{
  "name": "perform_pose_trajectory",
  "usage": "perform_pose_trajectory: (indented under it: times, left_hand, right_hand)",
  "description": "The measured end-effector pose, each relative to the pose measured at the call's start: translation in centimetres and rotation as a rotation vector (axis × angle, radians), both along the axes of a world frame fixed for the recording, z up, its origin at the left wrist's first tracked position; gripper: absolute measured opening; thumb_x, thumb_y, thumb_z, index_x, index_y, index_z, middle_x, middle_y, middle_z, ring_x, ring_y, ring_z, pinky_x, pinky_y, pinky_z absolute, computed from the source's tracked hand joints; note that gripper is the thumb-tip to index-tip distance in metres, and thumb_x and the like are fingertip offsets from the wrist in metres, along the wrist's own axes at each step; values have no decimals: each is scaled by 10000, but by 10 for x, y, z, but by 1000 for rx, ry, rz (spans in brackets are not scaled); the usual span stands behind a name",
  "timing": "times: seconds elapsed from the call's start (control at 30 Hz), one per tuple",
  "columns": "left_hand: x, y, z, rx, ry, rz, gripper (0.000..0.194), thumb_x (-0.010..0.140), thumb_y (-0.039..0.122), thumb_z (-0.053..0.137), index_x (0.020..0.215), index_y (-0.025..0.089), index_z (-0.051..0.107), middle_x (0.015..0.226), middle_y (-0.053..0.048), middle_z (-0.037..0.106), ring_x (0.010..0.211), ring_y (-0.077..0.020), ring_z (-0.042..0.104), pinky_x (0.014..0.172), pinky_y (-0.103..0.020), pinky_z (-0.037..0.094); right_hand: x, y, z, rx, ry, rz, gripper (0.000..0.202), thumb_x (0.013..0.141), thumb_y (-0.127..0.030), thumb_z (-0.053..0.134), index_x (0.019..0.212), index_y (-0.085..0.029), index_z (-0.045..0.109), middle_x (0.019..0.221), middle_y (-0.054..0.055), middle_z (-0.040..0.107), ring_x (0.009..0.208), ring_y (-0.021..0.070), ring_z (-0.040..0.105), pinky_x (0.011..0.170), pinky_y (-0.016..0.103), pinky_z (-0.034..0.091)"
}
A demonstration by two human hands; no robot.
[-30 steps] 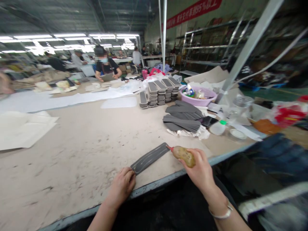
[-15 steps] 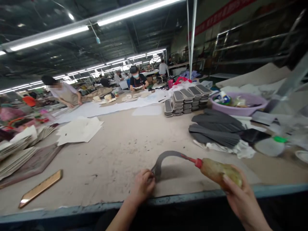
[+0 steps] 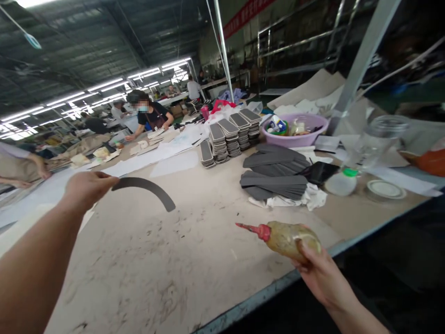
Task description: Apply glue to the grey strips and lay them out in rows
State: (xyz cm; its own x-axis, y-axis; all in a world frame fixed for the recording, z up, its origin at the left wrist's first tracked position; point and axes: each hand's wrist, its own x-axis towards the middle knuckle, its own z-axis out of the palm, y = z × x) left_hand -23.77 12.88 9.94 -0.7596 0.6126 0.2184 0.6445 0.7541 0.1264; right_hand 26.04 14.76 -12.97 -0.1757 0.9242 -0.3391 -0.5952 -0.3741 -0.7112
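Observation:
My left hand [image 3: 86, 188] is raised at the left, its fingers pinching one end of a curved dark grey strip [image 3: 149, 186] that arcs to the right above the table. At the lower right my right hand [image 3: 318, 264] is wrapped round a yellowish glue bottle [image 3: 288, 237]. The bottle lies sideways in the grip, its red nozzle pointing left over the bare tabletop [image 3: 194, 260]. Beyond the bottle, fanned dark grey strips [image 3: 274, 183] rest on a crumpled white cloth [image 3: 313, 197].
Stacks of grey-topped oblong pieces [image 3: 227, 134] stand near a purple basin [image 3: 295, 134] of supplies. At the right are a green-capped bottle [image 3: 342, 182], a clear jar [image 3: 385, 134] and a round lid [image 3: 385, 190]. Across the table a masked person [image 3: 149, 113] works.
My left hand has moved up and left, carrying the curved strip away from the bottle's nozzle. My right hand still holds the bottle. The view has swung right.

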Motion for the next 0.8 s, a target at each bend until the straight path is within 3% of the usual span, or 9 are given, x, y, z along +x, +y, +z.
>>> perform_pose_trajectory:
  times: [0.1,0.17,0.27,0.33,0.43,0.53,0.63,0.8]
  left_hand:
    - [-11,53,15,-14,223,83,323,704,500,519,669,193,613,477,-20,447,695,-247,583,588,-301,382]
    - [-9,82,7,19,361,80,323,727,480,488,674,187,612,534,-37,478,813,-277,597,640,-332,399]
    - [7,114,-37,70,369,-11,336,774,414,454,840,145,643,790,-104,605,896,-286,594,681,-366,423]
    - [24,128,-83,58,312,-92,341,791,369,450,915,113,638,954,-157,615,911,-287,591,702,-381,440]
    - [52,142,-156,-11,237,-178,319,816,329,433,939,105,623,1028,-178,600,913,-284,594,741,-391,457]
    - [74,151,-212,-116,152,-274,330,850,302,385,970,94,610,1027,-184,602,920,-283,603,766,-386,458]
    - [84,160,-240,-161,108,-319,325,844,285,385,968,92,616,996,-193,626,904,-292,615,754,-382,460]
    - [81,177,-251,-200,87,-305,298,820,267,408,935,112,634,941,-197,661,884,-303,627,729,-378,465]
  right_hand:
    - [-1,1,-1,-15,-12,19,579,622,-350,826,1146,-308,583,929,0,626,682,143,560,473,179,428]
    - [1,3,-3,-34,-21,18,581,632,-367,813,1162,-311,581,928,6,642,690,168,580,495,210,459]
    - [4,5,-9,-75,-28,22,589,643,-397,793,1183,-312,573,991,34,657,719,210,615,548,275,510]
    - [7,6,-13,-106,-33,43,591,646,-421,784,1187,-316,570,1035,60,656,781,248,638,626,340,543]
    - [11,6,-18,-98,-72,109,593,646,-445,776,1187,-318,567,1063,93,651,837,291,648,670,403,553]
    - [12,6,-18,-68,-121,177,603,652,-450,769,1197,-320,547,1066,105,645,843,299,652,673,414,553]
    - [10,7,-13,-83,-146,195,653,620,-466,784,1201,-310,530,1024,112,649,814,300,656,657,415,553]
    - [1,8,2,-161,-123,173,689,546,-462,825,1151,-298,541,944,106,653,796,305,653,664,431,545]
